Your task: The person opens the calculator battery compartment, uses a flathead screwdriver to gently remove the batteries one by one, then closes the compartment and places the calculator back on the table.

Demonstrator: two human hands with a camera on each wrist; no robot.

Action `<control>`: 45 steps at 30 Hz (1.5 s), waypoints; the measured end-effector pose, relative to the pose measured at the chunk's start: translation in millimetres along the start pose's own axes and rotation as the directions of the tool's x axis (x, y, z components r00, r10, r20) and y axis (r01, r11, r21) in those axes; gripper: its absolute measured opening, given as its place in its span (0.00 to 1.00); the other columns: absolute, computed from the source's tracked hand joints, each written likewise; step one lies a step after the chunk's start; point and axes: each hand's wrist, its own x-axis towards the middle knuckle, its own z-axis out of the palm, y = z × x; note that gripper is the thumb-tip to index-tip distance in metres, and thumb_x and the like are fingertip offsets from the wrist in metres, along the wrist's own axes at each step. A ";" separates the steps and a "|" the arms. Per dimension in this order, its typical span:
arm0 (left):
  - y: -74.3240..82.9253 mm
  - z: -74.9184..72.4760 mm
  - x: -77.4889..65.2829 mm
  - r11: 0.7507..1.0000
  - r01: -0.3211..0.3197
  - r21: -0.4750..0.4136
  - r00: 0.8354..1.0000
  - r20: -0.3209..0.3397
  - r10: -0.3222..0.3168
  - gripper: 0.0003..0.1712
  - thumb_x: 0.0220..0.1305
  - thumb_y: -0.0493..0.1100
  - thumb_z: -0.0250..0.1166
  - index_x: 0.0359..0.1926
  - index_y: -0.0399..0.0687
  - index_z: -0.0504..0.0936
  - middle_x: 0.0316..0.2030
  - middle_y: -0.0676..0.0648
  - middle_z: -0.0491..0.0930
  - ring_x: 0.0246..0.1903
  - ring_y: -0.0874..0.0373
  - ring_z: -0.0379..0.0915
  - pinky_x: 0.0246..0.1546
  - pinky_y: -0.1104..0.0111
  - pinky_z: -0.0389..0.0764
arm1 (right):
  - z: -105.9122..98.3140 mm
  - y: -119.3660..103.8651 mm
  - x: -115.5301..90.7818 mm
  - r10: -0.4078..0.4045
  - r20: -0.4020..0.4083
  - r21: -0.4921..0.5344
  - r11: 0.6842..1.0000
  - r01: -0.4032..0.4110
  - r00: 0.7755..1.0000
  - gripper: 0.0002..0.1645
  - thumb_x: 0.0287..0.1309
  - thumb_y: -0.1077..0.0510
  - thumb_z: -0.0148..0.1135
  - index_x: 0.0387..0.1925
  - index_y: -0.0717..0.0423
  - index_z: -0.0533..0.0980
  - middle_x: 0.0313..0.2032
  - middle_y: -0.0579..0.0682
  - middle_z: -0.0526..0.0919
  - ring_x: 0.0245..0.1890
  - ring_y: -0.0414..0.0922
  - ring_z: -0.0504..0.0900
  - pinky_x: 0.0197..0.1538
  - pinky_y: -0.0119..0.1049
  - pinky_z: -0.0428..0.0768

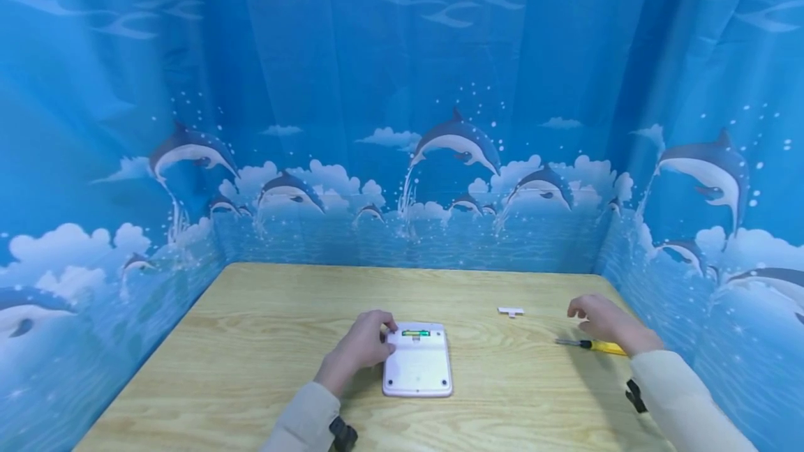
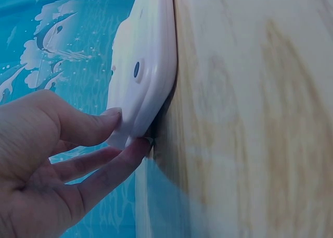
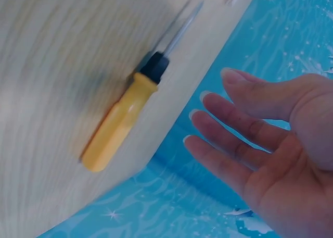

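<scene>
A white calculator (image 1: 417, 365) lies face down on the wooden table, its back up. In its uncovered battery slot sits a green battery (image 1: 415, 333). My left hand (image 1: 366, 340) pinches the calculator's left edge, thumb on top and fingers at the side; the left wrist view shows thumb and fingertips gripping the corner (image 2: 140, 92). Over on the right, my right hand (image 1: 606, 319) hovers above a screwdriver (image 1: 604, 347) with a yellow handle and black collar. Its fingers are loosely bent and hold nothing, apart from the screwdriver (image 3: 122, 121) in the right wrist view.
A small white battery cover (image 1: 511, 311) with a tab lies toward the back right of the table (image 1: 270, 340). Blue curtains (image 1: 352, 89) printed with dolphins hang along the table's back and both sides.
</scene>
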 end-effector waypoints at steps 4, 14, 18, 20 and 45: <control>0.1 -0.2 -0.1 1.000 0.003 0.006 1.000 -0.001 -0.003 0.14 0.60 0.31 0.72 0.46 0.45 0.84 0.40 0.47 0.80 0.35 0.56 0.76 0.32 0.67 0.82 | 2.5 7.0 -4.8 0.021 -0.003 -0.002 1.000 -0.021 1.000 0.13 0.54 0.73 0.69 0.43 0.67 0.82 0.41 0.63 0.86 0.42 0.61 0.85 0.45 0.53 0.86; 0.8 -0.6 2.1 1.000 0.024 0.000 1.000 0.006 -0.024 0.14 0.61 0.32 0.71 0.47 0.46 0.84 0.38 0.47 0.79 0.33 0.56 0.75 0.28 0.67 0.80 | 12.1 27.8 -13.6 0.037 -0.045 -0.045 0.998 -0.039 0.998 0.12 0.48 0.73 0.72 0.36 0.63 0.81 0.34 0.60 0.84 0.37 0.57 0.83 0.42 0.52 0.84; 0.9 0.1 2.7 0.999 0.032 -0.004 0.999 0.004 -0.032 0.13 0.61 0.32 0.71 0.46 0.46 0.84 0.38 0.47 0.79 0.33 0.56 0.75 0.28 0.67 0.80 | 14.9 34.8 -16.6 0.080 -0.009 -0.004 0.997 -0.080 0.997 0.12 0.48 0.73 0.70 0.37 0.64 0.81 0.36 0.62 0.84 0.39 0.60 0.83 0.43 0.55 0.84; 1.2 0.0 2.6 0.999 0.036 -0.007 0.999 0.004 -0.036 0.13 0.61 0.32 0.71 0.46 0.46 0.84 0.38 0.47 0.79 0.33 0.55 0.75 0.28 0.66 0.80 | 16.1 37.5 -17.7 0.105 0.015 0.011 0.994 -0.105 0.994 0.13 0.47 0.73 0.70 0.38 0.64 0.81 0.36 0.62 0.84 0.39 0.61 0.83 0.44 0.55 0.84; 0.7 0.6 0.0 1.000 0.021 0.009 1.000 -0.001 -0.021 0.13 0.61 0.32 0.72 0.46 0.46 0.84 0.39 0.47 0.79 0.34 0.56 0.75 0.29 0.67 0.80 | 28.7 46.3 -22.2 0.184 0.037 0.021 0.983 -0.185 0.982 0.14 0.42 0.67 0.78 0.30 0.53 0.80 0.31 0.50 0.83 0.34 0.47 0.79 0.39 0.47 0.81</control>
